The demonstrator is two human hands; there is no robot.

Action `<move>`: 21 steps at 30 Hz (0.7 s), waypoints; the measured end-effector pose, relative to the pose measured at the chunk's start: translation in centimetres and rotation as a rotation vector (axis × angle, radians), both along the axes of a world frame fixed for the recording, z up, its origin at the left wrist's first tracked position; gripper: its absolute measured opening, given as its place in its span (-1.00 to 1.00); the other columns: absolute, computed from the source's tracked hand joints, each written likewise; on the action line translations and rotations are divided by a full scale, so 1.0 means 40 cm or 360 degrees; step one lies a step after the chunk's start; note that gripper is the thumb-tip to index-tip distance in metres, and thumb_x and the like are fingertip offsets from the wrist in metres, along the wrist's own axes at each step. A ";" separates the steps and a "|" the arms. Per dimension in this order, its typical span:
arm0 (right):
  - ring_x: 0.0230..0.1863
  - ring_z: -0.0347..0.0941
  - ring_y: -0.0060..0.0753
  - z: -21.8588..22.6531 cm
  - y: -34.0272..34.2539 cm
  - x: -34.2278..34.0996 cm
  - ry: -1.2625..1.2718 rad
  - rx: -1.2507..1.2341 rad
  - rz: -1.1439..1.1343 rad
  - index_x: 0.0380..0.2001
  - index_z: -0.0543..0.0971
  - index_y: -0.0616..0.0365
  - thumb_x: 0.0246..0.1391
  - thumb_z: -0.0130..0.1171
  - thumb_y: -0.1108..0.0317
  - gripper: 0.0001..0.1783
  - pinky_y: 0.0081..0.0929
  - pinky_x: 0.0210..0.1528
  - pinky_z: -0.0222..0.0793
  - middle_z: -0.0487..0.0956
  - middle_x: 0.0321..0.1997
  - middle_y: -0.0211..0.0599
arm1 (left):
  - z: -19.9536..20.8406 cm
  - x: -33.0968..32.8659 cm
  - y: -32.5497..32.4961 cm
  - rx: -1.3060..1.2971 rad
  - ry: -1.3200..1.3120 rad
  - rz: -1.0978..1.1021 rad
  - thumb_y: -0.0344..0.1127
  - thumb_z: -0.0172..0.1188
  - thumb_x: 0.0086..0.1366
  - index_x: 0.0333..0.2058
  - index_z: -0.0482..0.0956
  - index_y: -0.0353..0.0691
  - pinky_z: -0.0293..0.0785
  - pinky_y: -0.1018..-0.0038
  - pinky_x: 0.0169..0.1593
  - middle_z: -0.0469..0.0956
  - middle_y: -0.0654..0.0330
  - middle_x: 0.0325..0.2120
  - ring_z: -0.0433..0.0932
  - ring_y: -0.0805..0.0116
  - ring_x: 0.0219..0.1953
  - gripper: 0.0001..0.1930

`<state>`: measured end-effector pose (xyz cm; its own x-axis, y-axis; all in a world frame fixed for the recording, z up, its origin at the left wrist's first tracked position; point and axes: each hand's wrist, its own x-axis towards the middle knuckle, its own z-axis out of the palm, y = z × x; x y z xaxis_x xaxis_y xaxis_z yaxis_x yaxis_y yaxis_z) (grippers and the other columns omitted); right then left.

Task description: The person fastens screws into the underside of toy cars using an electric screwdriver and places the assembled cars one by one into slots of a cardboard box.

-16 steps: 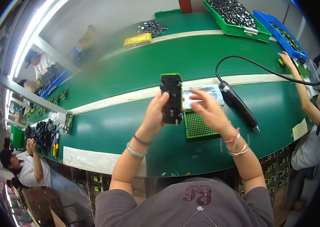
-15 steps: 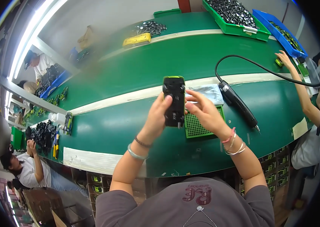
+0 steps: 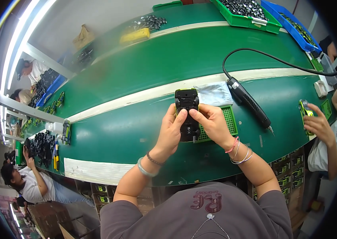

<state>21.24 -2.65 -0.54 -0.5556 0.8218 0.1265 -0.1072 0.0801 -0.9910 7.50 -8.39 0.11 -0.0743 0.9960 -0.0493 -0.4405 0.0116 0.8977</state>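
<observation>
A toy car [image 3: 187, 99] is held upside down over the table, its black underside facing me and a thin edge of yellow-green body showing. My left hand [image 3: 170, 129] grips its left side, thumb pressed on the chassis. On the opposite side my right hand [image 3: 214, 122] holds it too, with its thumb also on the underside. The fingers beneath the car are hidden. Partly behind my right hand lies a green perforated basket [image 3: 229, 119]. Beyond it is a pale blue cloth [image 3: 215, 94], with a black electric screwdriver [image 3: 250, 104] to the right.
The screwdriver's black cable [image 3: 272, 53] arcs to the right. At the back are a green bin of small black parts [image 3: 250, 22] and a blue bin [image 3: 310, 44]. A co-worker's hand [image 3: 319, 124] holds another toy car at right. Pliers [image 3: 56, 155] lie at left beside black parts.
My right hand has closed on the toy car, which now sits a little lower with both thumbs on it. The co-worker at right has brought a green car nearer. My view has shifted slightly.
</observation>
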 end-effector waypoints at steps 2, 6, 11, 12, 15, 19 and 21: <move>-0.28 0.50 -0.36 -0.006 0.001 -0.001 -0.0259 0.0492 -0.0319 -0.05 0.44 0.33 0.05 0.14 0.16 -0.50 -0.53 -0.18 0.38 0.56 -0.27 -0.19 | 0.008 -0.002 -0.001 -0.0080 -0.0094 -0.0009 -0.25 -0.08 0.35 0.00 0.26 -0.22 0.45 0.57 -0.15 0.44 0.24 -0.21 0.46 0.53 -0.17 -0.69; 0.06 0.34 0.14 0.022 0.028 -0.004 -0.0030 0.1516 -0.0692 0.12 0.25 0.32 -0.03 -0.06 -0.33 -0.07 -0.16 0.29 -0.12 0.43 0.02 0.06 | 0.007 -0.017 -0.002 -0.0234 -0.0216 -0.0126 0.13 -0.34 0.34 0.04 0.26 -0.18 0.50 0.34 -0.12 0.46 0.12 -0.15 0.51 0.28 -0.18 -0.45; -0.06 0.44 -0.17 0.023 0.043 0.097 -0.0055 0.1619 -0.0402 -0.19 0.46 0.23 -0.05 -0.13 -0.36 -0.22 -0.08 0.21 -0.04 0.46 -0.60 -0.36 | 0.011 -0.036 0.001 -0.0165 -0.0249 -0.0151 0.31 -0.54 0.27 0.07 0.24 -0.18 0.48 0.29 -0.10 0.45 0.08 -0.14 0.51 0.20 -0.17 -0.27; -0.11 0.45 -0.18 0.027 0.046 0.086 -0.0038 0.1680 -0.0502 -0.20 0.48 0.20 -0.07 -0.13 -0.37 -0.22 -0.06 0.20 -0.03 0.42 -0.65 -0.41 | 0.010 -0.030 0.005 -0.0169 -0.0250 -0.0156 0.31 -0.54 0.27 0.07 0.24 -0.18 0.48 0.29 -0.10 0.45 0.08 -0.14 0.51 0.20 -0.17 -0.27; -0.18 0.45 -0.20 0.028 0.044 0.019 -0.0049 0.1709 -0.0601 -0.23 0.50 0.16 -0.10 -0.11 -0.39 -0.23 -0.04 0.18 -0.02 0.35 -0.73 -0.48 | 0.007 -0.030 0.005 -0.0171 -0.0248 -0.0179 0.33 -0.56 0.26 0.08 0.24 -0.19 0.47 0.30 -0.09 0.45 0.08 -0.13 0.50 0.21 -0.16 -0.24; -0.03 0.37 -0.15 0.037 0.038 0.085 -0.0100 0.1662 -0.0248 -0.17 0.49 0.14 -0.12 -0.10 -0.41 -0.20 -0.04 0.20 -0.04 0.51 -0.42 -0.29 | 0.007 -0.056 0.013 -0.0103 -0.0287 -0.0110 0.36 -0.55 0.24 0.08 0.24 -0.22 0.44 0.29 -0.05 0.45 0.09 -0.12 0.50 0.21 -0.15 -0.21; -0.02 0.36 -0.11 0.039 0.037 0.075 -0.0040 0.1686 -0.0202 -0.14 0.49 0.15 -0.13 -0.08 -0.41 -0.19 -0.04 0.21 -0.06 0.54 -0.34 -0.27 | 0.013 -0.067 0.018 -0.0079 -0.0303 -0.0124 0.36 -0.53 0.24 0.09 0.24 -0.23 0.43 0.29 -0.03 0.45 0.09 -0.11 0.50 0.21 -0.15 -0.20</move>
